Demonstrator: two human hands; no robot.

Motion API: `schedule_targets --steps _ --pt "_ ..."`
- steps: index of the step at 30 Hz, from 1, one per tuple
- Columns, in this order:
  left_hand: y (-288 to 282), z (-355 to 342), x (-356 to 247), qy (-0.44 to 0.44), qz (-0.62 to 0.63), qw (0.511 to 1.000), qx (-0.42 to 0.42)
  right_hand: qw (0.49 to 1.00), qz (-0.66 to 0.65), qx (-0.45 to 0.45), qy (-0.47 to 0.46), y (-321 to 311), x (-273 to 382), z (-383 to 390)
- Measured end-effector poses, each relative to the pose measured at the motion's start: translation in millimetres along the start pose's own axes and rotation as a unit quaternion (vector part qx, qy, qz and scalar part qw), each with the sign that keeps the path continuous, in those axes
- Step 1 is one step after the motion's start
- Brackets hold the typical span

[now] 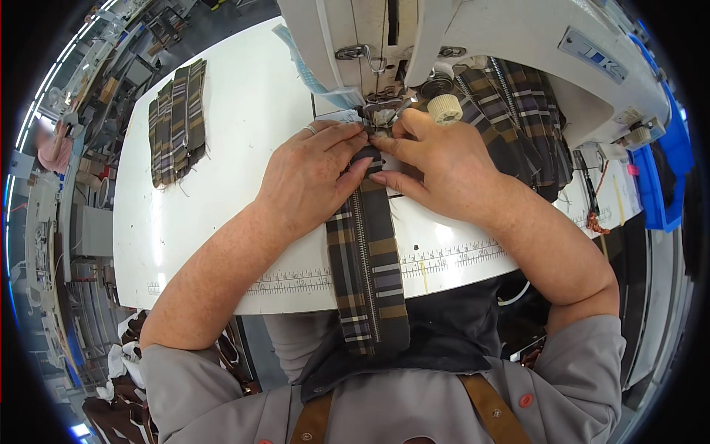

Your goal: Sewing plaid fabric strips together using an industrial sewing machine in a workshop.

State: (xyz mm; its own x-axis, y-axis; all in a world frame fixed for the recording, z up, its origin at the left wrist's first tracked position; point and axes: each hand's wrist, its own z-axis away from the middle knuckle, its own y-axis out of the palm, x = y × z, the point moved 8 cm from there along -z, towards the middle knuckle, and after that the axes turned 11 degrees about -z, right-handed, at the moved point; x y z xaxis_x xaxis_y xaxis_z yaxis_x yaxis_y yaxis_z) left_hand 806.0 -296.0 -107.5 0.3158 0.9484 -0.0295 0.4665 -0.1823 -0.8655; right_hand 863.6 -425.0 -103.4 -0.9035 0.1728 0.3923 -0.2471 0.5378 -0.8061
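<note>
A long plaid fabric strip with a metal zipper (384, 259) runs from the needle area of a sewing machine (466, 37) over the white table's front edge. My left hand (310, 174) has its fingertips pressed together on the strip's upper end, just before the presser foot (381, 111), with the thumb along the zipper. My right hand (444, 170) holds the same end from the right, index finger bent by the foot and thumb on the fabric. The fingertips partly hide that end.
Stitched plaid zipper pieces (177, 122) lie at the table's left. More (525, 103) are piled right, behind the machine's arm. A blue plastic bin (665, 203) hangs at the right edge. Light blue material (296, 55) lies behind. A person in pink (52, 148) is in the left background.
</note>
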Motion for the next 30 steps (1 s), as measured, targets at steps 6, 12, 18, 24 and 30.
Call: schedule_targets --steps 6,12,18,24,30 --pt "2.2 -3.6 4.0 -0.007 0.024 1.0 0.007 1.0 0.013 0.003 0.019 1.4 -2.5 -0.7" --pt "4.7 -1.1 3.8 -0.03 0.028 0.999 0.027 1.0 0.004 -0.008 -0.022 2.1 -0.5 2.7" --pt "-1.7 2.0 -2.7 -0.024 0.047 0.998 0.029 0.997 0.018 -0.028 -0.068 -2.2 5.9 4.8" --pt "1.4 1.9 0.1 -0.015 0.007 0.999 0.029 0.997 0.013 -0.029 -0.066 -1.8 2.9 4.1" --pt "0.9 3.3 -0.4 -0.03 0.041 0.998 0.041 0.999 0.0 -0.002 -0.05 -2.6 4.3 4.4"
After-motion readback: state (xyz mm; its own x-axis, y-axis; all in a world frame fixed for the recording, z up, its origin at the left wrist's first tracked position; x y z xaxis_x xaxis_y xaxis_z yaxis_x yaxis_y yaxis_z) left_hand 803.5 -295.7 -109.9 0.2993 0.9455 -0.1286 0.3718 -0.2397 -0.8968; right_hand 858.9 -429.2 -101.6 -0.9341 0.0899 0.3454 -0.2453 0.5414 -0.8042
